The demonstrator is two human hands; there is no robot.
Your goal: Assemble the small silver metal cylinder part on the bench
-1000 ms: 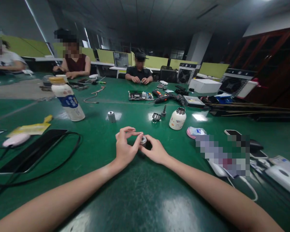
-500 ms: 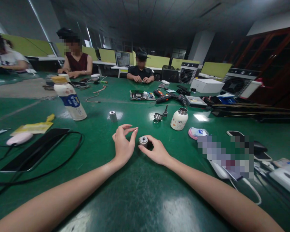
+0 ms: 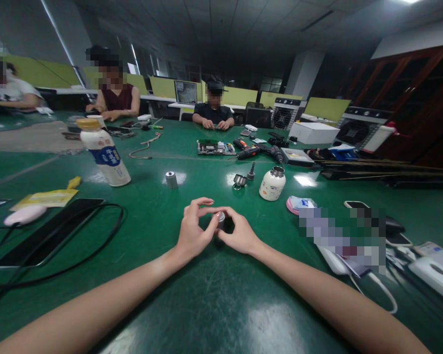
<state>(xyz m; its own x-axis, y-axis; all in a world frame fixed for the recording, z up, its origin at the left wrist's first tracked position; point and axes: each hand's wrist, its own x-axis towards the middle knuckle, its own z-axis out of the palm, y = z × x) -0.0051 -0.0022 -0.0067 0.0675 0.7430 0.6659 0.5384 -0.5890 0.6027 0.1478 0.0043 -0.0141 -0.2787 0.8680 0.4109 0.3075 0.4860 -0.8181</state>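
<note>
A small silver metal cylinder point(image 3: 221, 222) stands on the green table between my hands, partly covered by fingers. My right hand point(image 3: 239, 231) curls round its right side, thumb and forefinger closed on it. From the left, the thumb and forefinger of my left hand point(image 3: 195, 228) meet at the cylinder's top, pinching it there. A second, similar metal cylinder point(image 3: 171, 180) stands upright farther off, ahead of my left hand. To the right are a white bottle without its lid point(image 3: 272, 184), a steel cap with a ring point(image 3: 239, 181) and a dark pointed part point(image 3: 251, 171).
A drink bottle point(image 3: 105, 156), a black tablet point(image 3: 49, 233) and cables lie leftward. Beyond sit a circuit board point(image 3: 214, 147) and power drills point(image 3: 251, 150). Phones and a white device point(image 3: 433, 273) are at right. Several people work around the table.
My left hand has moved right and down to the metal cylinder, its thumb and forefinger coming over the top. My right hand stays round it. The view has shifted slightly.
</note>
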